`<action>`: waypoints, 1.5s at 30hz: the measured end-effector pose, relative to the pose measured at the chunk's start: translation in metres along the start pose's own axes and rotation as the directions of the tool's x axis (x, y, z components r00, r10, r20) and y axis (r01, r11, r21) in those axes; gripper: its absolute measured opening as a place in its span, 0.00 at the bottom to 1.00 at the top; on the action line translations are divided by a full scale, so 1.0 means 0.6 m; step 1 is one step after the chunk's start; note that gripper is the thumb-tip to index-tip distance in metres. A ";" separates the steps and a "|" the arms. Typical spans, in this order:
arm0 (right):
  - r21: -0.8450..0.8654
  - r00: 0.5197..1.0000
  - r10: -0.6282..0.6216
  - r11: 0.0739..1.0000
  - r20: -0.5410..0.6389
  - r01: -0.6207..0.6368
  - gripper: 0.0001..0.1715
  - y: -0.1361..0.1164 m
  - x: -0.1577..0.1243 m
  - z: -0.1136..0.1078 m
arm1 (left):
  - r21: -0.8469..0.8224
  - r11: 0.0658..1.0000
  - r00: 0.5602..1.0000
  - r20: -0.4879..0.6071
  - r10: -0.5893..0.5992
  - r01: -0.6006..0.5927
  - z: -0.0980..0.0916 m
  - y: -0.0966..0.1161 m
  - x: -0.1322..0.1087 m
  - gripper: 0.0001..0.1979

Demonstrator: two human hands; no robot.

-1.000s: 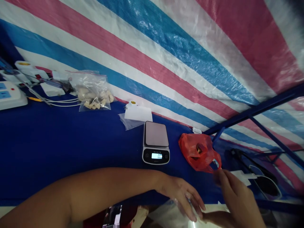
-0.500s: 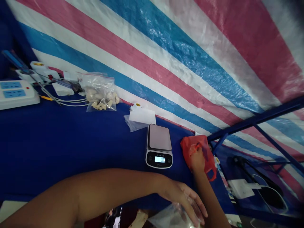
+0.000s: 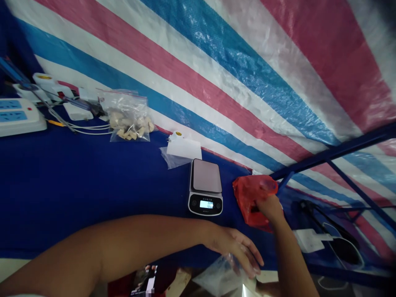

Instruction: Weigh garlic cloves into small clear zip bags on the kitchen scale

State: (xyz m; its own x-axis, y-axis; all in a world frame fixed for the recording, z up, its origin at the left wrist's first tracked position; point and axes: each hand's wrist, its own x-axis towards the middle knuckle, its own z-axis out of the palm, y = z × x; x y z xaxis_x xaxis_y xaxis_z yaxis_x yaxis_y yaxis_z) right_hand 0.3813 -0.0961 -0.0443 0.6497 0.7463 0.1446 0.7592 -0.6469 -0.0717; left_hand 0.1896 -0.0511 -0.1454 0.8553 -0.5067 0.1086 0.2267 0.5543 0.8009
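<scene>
My right hand [image 3: 269,206] reaches into a red plastic bag [image 3: 247,192] at the right of the table; the thin red film covers its fingers. Low in the view, my left hand [image 3: 236,251] curls its fingers round a clear plastic bag [image 3: 216,277] by the table's near edge. Between the hands and the wall stands a kitchen scale [image 3: 206,176], its pan bare and its lit display reading zero.
A zip bag of pale, chunky pieces [image 3: 131,126] lies at the back left, near cables and a power strip [image 3: 20,117]. Behind the scale are a white card [image 3: 185,148] and clear film. A phone [image 3: 144,280] shows below the table edge. A striped tarp wall [image 3: 185,74] rises behind.
My right hand has moved right and deeper into the red bag, whose mouth has shifted with it. My left hand keeps the clear bag, nearly in place. The view has shifted slightly.
</scene>
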 end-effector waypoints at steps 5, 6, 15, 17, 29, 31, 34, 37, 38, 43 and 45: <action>0.034 0.995 0.093 0.995 0.049 -0.094 0.17 0.005 -0.029 -0.048 | -0.046 0.997 0.991 -0.109 -0.074 0.069 0.021 0.032 -0.020 0.32; 0.065 0.995 0.076 0.995 0.070 -0.080 0.18 0.004 -0.040 -0.056 | -0.057 0.996 0.990 -0.119 -0.078 0.072 0.025 0.037 -0.024 0.32; 0.449 0.743 -0.229 0.887 0.629 -0.107 0.19 -0.070 -0.179 -0.147 | -0.024 1.000 0.993 -0.113 -0.022 0.019 0.031 0.040 -0.029 0.33; 0.439 0.682 -0.254 0.892 0.686 -0.110 0.18 -0.089 -0.194 -0.160 | -0.001 1.000 0.996 -0.084 -0.008 0.008 0.030 0.034 -0.025 0.32; 0.331 0.641 -0.236 0.943 0.730 -0.031 0.22 -0.116 -0.198 -0.183 | 0.031 0.999 0.996 -0.085 -0.014 0.017 0.033 0.031 -0.019 0.29; 0.336 0.637 -0.250 0.942 0.729 -0.015 0.23 -0.120 -0.198 -0.183 | 0.039 0.999 0.995 -0.096 -0.001 0.004 0.032 0.033 -0.019 0.30; 0.346 0.634 -0.268 0.938 0.725 0.002 0.20 -0.122 -0.198 -0.179 | 0.048 0.999 0.995 -0.103 0.010 -0.005 0.033 0.037 -0.021 0.33; 0.368 0.630 -0.274 0.929 0.726 -0.021 0.16 -0.122 -0.198 -0.173 | 0.037 0.999 0.994 -0.112 0.001 0.003 0.034 0.041 -0.025 0.33; 0.382 0.620 -0.278 0.923 0.734 -0.038 0.13 -0.121 -0.197 -0.170 | 0.039 0.999 0.994 -0.112 0.002 0.002 0.035 0.041 -0.025 0.33; 0.407 0.616 -0.285 0.911 0.734 -0.063 0.14 -0.106 -0.195 -0.150 | 0.074 0.996 0.998 -0.048 0.050 -0.046 0.028 0.032 -0.020 0.31; 0.404 0.633 -0.286 0.914 0.720 -0.046 0.16 -0.102 -0.195 -0.146 | 0.074 0.997 0.998 -0.054 0.043 -0.039 0.025 0.028 -0.017 0.32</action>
State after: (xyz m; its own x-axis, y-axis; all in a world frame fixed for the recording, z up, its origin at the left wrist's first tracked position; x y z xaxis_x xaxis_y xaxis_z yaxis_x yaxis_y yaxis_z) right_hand 0.2556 -0.1574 0.0296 0.2229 0.7698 -0.5981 0.6799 -0.5624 -0.4706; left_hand 0.1775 -0.0466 -0.1240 0.8880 -0.4463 0.1107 0.1585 0.5231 0.8374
